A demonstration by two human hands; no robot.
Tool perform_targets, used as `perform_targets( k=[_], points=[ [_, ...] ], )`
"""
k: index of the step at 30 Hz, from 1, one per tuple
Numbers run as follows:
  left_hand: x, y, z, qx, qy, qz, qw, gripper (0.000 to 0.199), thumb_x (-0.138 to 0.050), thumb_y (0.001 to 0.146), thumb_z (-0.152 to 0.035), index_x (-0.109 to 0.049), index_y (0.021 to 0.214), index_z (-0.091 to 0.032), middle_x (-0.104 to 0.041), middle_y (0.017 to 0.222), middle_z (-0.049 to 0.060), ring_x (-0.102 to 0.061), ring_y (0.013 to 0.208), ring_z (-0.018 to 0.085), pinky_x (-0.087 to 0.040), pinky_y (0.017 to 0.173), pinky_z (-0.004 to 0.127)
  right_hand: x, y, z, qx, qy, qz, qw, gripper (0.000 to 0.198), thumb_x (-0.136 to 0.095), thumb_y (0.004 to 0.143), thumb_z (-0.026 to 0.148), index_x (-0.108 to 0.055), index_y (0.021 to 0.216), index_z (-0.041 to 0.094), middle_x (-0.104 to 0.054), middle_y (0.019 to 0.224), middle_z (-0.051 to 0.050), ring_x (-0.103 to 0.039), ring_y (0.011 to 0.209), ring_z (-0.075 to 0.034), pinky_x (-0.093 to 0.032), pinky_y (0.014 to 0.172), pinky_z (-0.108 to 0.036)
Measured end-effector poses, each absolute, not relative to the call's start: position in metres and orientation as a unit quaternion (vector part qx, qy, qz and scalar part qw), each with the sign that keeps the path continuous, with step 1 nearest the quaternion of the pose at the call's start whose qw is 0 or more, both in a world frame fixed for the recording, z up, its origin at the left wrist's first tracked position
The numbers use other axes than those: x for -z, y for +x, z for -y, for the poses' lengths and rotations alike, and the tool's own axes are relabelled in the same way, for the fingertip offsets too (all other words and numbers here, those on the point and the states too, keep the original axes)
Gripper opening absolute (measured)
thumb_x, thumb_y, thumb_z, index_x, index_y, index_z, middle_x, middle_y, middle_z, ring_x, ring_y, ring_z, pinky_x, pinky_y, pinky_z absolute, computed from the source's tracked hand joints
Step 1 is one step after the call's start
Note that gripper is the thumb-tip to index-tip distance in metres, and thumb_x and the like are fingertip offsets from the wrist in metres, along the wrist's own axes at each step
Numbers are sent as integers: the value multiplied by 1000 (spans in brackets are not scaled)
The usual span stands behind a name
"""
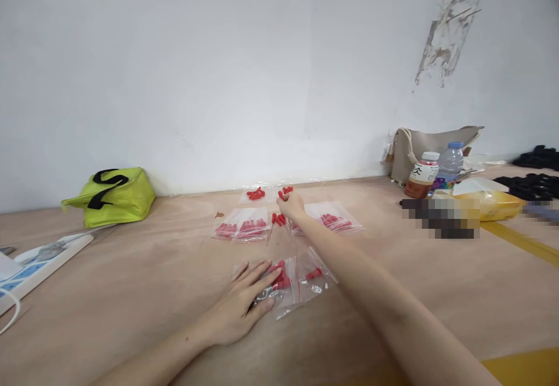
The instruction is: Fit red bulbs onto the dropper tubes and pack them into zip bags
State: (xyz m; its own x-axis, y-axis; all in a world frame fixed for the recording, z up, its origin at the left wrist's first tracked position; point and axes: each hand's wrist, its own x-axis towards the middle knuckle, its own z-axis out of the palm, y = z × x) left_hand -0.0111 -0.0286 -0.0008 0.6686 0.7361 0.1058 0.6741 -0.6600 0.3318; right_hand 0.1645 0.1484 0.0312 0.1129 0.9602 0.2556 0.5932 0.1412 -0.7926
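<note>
My left hand [242, 304] lies with spread fingers on a clear zip bag [288, 303] holding several small red peg-like pieces [280, 275]. Beside it, a second bag part [325, 284] has a red piece [313, 273] inside. My right hand [292, 205] reaches to the far side, its fingers pinched at a small red piece [280, 194] by a loose cluster [287, 189]; the fingertips are partly hidden. Just below that hand lie more loose red pieces [278, 219]. Filled clear bags rest to the left [247, 225] and right [334, 217].
Another red heap [255, 193] lies near the wall. To the left are a lime-green bag [116, 197] and a white power strip [43, 272]. At right stand a brown drink bottle [422, 176], a water bottle [450, 165], a beige bag [402, 159] and a yellow tissue pack [493, 202].
</note>
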Motion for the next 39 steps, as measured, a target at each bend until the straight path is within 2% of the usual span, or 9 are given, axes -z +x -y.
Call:
perform_targets(
  k=[4,7,11,15,21,26,32,35,39],
  points=[
    [3,-3,28,-205,859,-452,124,47,-38,87,-41,-30,132,-28,-34,136,6,-30,124,24,-26,102,43,-40,211,-117,-227,-566,610,506,33,-36,80,36,-45,104,15,-59,85,-4,-57,69,-11,-44,61,-22],
    [0,-8,27,-245,844,-453,150,39,-39,87,-38,-38,125,-26,-42,129,6,-40,117,21,-35,97,36,-26,244,-77,-340,-493,533,597,50,-49,72,32,-28,115,18,-56,69,3,-54,53,-10,-44,51,-22],
    [-3,-17,29,-225,863,-421,166,40,-44,85,-36,-39,124,-29,-44,128,3,-41,116,22,-36,97,37,5,257,-33,-432,-461,479,610,43,-57,66,35,-34,99,20,-52,58,6,-54,51,-11,-45,51,-23],
    [-2,-17,30,-214,869,-418,158,43,-45,85,-37,-37,127,-30,-43,130,3,-40,117,23,-34,98,39,18,243,-15,-480,-426,455,617,44,-61,64,40,-35,94,22,-52,60,6,-55,53,-10,-47,53,-24],
    [-2,-15,30,-214,866,-422,164,44,-45,84,-38,-37,127,-29,-43,130,3,-40,117,23,-34,98,40,19,242,-8,-516,-413,513,548,40,-62,63,47,-45,87,19,-55,67,2,-57,58,-12,-49,60,-29],
    [-1,-16,29,-210,869,-417,161,46,-45,84,-38,-36,128,-28,-43,130,3,-40,117,22,-34,98,39,22,259,-7,-396,-441,667,451,29,-65,64,40,-59,80,17,-60,71,-3,-55,63,-13,-46,57,-27],
    [0,-11,28,-203,873,-414,158,46,-46,84,-38,-37,128,-29,-43,131,2,-38,119,21,-33,99,37,9,244,5,-316,-436,746,392,19,-66,62,25,-58,77,18,-58,64,0,-52,56,-11,-40,52,-23],
    [1,-10,28,-207,870,-417,160,45,-46,84,-38,-38,127,-28,-43,130,3,-38,119,22,-32,99,39,4,234,13,-305,-417,762,392,16,-60,67,21,-54,82,19,-62,76,-2,-57,67,-13,-42,61,-25],
    [2,-11,27,-206,871,-413,169,46,-46,84,-37,-38,128,-28,-43,130,3,-39,118,23,-32,99,41,2,233,18,-318,-399,781,360,19,-45,82,30,-51,97,19,-63,74,-3,-57,75,-16,-40,69,-30]
  ],
)
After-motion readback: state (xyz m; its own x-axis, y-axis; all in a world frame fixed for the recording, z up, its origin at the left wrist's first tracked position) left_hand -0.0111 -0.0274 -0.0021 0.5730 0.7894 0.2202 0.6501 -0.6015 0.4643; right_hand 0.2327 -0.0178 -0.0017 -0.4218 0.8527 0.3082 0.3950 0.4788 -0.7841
